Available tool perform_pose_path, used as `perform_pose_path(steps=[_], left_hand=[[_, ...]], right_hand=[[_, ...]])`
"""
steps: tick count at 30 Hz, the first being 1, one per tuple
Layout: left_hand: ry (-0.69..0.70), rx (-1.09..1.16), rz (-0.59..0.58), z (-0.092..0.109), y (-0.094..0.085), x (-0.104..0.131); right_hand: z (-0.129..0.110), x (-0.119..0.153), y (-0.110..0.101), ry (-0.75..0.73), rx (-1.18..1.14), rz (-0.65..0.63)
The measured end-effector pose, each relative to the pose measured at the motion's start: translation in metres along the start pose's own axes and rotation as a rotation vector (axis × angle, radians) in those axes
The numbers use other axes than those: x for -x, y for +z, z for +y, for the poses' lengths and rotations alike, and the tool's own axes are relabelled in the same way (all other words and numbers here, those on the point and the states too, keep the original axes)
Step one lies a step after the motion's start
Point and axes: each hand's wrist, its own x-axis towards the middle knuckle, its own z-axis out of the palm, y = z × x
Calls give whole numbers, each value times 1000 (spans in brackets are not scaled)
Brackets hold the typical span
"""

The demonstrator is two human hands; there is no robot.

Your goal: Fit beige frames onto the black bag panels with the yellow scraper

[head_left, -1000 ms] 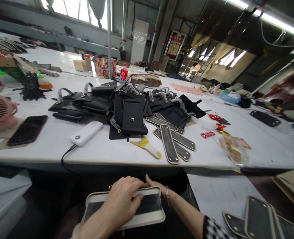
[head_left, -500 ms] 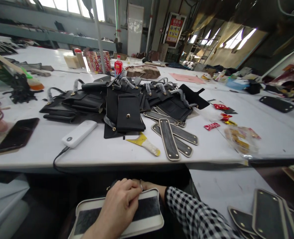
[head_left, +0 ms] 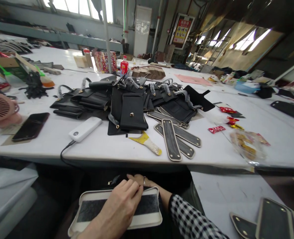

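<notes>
A pale-rimmed piece with a dark strip (head_left: 89, 209) lies low in the lap, over something black with a small gold fitting. My left hand (head_left: 120, 204) rests across it, fingers bent together at its far edge; what they pinch, if anything, is hidden. Just beyond that edge is my right hand (head_left: 139, 179), wearing a bracelet, mostly covered by the left one, its grip unclear. Ahead on the white table (head_left: 117, 149) lie black bags (head_left: 134, 111), a yellow and white tool (head_left: 147, 141) and dark riveted strips (head_left: 171, 139).
A white power bank (head_left: 85, 128) with a cable, a phone (head_left: 31, 126) and a pink fan (head_left: 1, 108) are at the left. Wrapped snacks (head_left: 248, 144) lie right. More riveted panels (head_left: 273, 217) sit on the lower right surface.
The camera view has turned slightly left, so the table items appear farther right. My hands stay at the piece's far edge, and the right hand's fingers show a little more.
</notes>
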Motion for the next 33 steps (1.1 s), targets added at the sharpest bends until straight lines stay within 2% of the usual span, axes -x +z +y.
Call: perform_pose_path(steps=[2,4,7,9,12,15,20,24,26,29,31,33], left_hand=[[20,-25,-25,2,-1,1],[19,-33,-34,3,-3,2],[2,-32,-33,5,-5,2],[-13,-39,-29,5,-7,3],[-11,-67,-11,6,-7,3],[31,-92,7,9,-6,5],[131,-219,3,19,-5,4],[74,-112,-2,13,-12,2],[-30,67,44,1,-18,6],[-313,303,168,-21,-29,19],[-486,358,165,-33,-35,30],[-559,373,104,-41,-37,37]], right_hand=[[-3,1,-10,33,38,-6],[-12,16,-28,3,52,27],[-36,62,-58,-152,56,117],[-54,97,-70,-275,89,165],[-73,134,-68,-506,392,153],[-73,148,-52,-608,746,163],[-58,155,-31,-723,970,273],[-68,156,-33,-653,959,225],[-80,148,-41,-534,892,152],[-100,118,-57,-383,765,55],[-108,93,-64,-344,707,-22],[-111,71,-66,-325,665,-152]])
